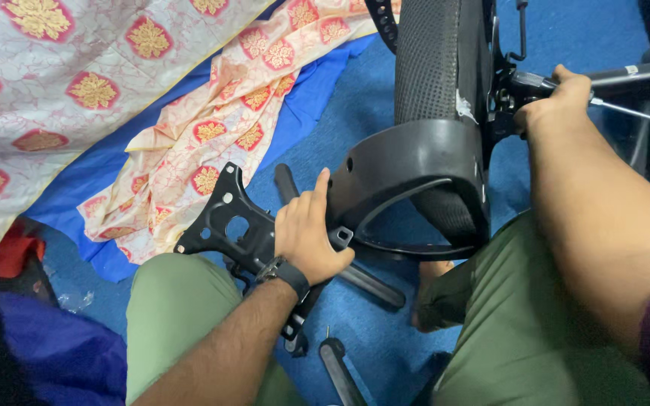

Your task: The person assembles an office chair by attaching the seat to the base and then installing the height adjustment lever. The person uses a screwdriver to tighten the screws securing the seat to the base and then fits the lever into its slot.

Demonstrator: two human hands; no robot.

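A person sits on a blue carpeted floor (355,113) with knees apart in olive-green trousers (520,331), an upended office chair between the legs. The chair's black mesh seat (426,60) stands nearly upright at the top centre of the view, and a curved black plastic armrest frame (408,173) hangs below it, reaching down toward the right knee.

The right forearm stretches forward and up along the right side of the view, bare to a dark sleeve at the elbow. The right hand (558,101) is curled closed around the handle of a screwdriver (611,105), whose slim metal shaft points right, just beside the chair's black undercarriage; the tool's tip is out of clear sight.

The left arm comes up from the bottom centre, a black wristwatch (283,272) at the wrist. The left hand (306,229) lies palm down, fingers partly spread, pressing on a black metal seat plate (227,222) that rests on the floor against the left knee; its fingertips touch the lower edge of the armrest frame.

A black cylindrical chair part (370,282) lies on the carpet under that hand. Pink and cream patterned cloth (220,113) with gold motifs is heaped across the upper left.
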